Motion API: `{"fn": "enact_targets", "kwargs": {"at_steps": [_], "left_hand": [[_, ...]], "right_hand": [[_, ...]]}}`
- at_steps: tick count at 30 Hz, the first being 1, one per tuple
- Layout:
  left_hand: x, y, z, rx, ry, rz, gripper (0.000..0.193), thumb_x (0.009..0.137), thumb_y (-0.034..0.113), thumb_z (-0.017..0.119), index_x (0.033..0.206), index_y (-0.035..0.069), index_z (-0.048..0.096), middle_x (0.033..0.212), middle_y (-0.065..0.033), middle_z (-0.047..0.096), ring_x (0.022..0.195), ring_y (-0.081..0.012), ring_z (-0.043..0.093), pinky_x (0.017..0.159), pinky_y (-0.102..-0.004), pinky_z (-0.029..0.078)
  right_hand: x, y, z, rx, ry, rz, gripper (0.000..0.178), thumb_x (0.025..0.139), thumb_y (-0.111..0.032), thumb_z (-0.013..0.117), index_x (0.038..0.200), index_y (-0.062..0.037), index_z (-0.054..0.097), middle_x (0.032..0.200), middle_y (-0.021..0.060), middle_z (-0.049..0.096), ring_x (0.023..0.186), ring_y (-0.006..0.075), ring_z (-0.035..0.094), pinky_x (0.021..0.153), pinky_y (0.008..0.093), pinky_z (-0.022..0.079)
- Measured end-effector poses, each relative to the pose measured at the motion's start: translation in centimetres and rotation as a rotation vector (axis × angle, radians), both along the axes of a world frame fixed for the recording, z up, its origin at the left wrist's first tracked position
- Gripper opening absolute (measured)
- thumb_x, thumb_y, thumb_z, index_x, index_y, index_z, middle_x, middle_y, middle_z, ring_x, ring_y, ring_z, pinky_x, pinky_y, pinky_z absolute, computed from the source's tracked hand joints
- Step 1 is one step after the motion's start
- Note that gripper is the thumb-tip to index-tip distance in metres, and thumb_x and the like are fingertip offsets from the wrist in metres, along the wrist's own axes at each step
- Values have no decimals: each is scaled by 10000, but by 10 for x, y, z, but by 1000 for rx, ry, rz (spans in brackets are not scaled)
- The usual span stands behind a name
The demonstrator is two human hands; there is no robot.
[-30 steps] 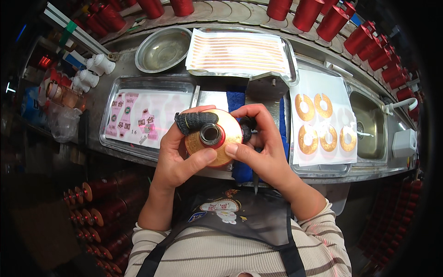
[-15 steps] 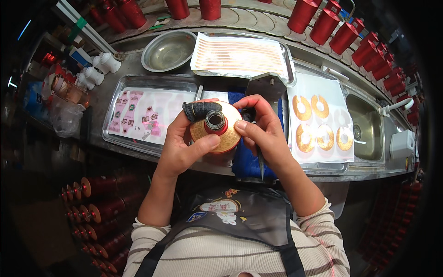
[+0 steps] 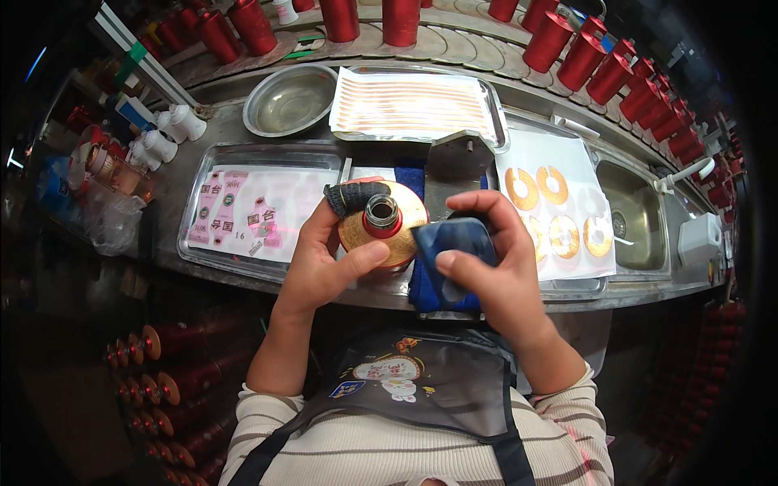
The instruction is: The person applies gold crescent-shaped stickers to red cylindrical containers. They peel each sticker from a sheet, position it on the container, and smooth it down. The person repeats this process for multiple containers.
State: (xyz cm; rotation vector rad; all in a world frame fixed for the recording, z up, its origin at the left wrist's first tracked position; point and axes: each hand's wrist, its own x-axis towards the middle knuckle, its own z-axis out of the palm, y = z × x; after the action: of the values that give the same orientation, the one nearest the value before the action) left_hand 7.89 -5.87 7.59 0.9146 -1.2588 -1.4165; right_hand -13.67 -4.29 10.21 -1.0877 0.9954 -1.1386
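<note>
My left hand [image 3: 324,263] is closed round the upper part of a bottle [image 3: 411,212], whose open glass mouth points up at me. A gold patterned ring covers its shoulder, with red at the base of the neck. A black ribbed sleeve [image 3: 356,197] covers a finger of that hand. In my right hand [image 3: 509,283] is a flat, dark blue, slightly glossy scraper-like piece [image 3: 460,243], pinched under the thumb. Its left corner comes close to the gold shoulder; whether it touches, I cannot tell. The bottle's body is mostly hidden below.
Pink labels lie on a sheet in a metal tray [image 3: 267,253] at left. Gold ring stickers [image 3: 553,185] lie on white backing at right, before a sink [image 3: 648,235]. Behind are a metal bowl [image 3: 288,101], a gold-striped sheet [image 3: 413,105], a metal block [image 3: 460,155] and conveyor-borne red bottles [image 3: 547,42].
My right hand has moved off the bottle's shoulder to the right and turned, so the blue piece now shows its flat face. My left hand still holds the bottle. Red bottles on the conveyor have shifted.
</note>
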Motion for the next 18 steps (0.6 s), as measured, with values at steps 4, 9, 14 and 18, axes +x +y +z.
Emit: {"fn": "enact_targets", "kwargs": {"at_steps": [4, 9, 14, 18], "left_hand": [[0, -1, 1, 38, 19, 1, 624, 795, 98, 716, 1384, 16, 528, 1310, -99, 601, 1204, -191, 575, 1053, -357, 437], [1, 0, 0, 41, 15, 6, 634, 792, 92, 716, 1388, 7, 518, 1291, -106, 604, 1199, -199, 575, 1051, -360, 438], [1, 0, -4, 14, 11, 9, 624, 804, 92, 711, 1388, -6, 513, 1291, -116, 606, 1202, -206, 579, 1055, -362, 439], [1, 1, -6, 14, 29, 4, 623, 814, 100, 711, 1393, -12, 506, 1302, -122, 600, 1208, -208, 580, 1057, -362, 444]], "right_hand": [[17, 1, -6, -558, 449, -143, 263, 820, -24, 711, 1062, -1, 609, 913, 146, 625, 773, 275, 638, 677, 319, 508], [13, -14, -1, -497, 538, -151, 245, 808, -8, 703, 1032, 6, 605, 855, 124, 627, 721, 228, 640, 660, 302, 507], [15, -26, 2, -496, 514, -186, 228, 809, -8, 703, 1011, 9, 599, 846, 107, 628, 726, 178, 648, 668, 277, 507], [18, -16, 7, -557, 515, -181, 231, 804, -16, 714, 1001, 3, 595, 846, 109, 624, 726, 187, 651, 670, 278, 507]]}}
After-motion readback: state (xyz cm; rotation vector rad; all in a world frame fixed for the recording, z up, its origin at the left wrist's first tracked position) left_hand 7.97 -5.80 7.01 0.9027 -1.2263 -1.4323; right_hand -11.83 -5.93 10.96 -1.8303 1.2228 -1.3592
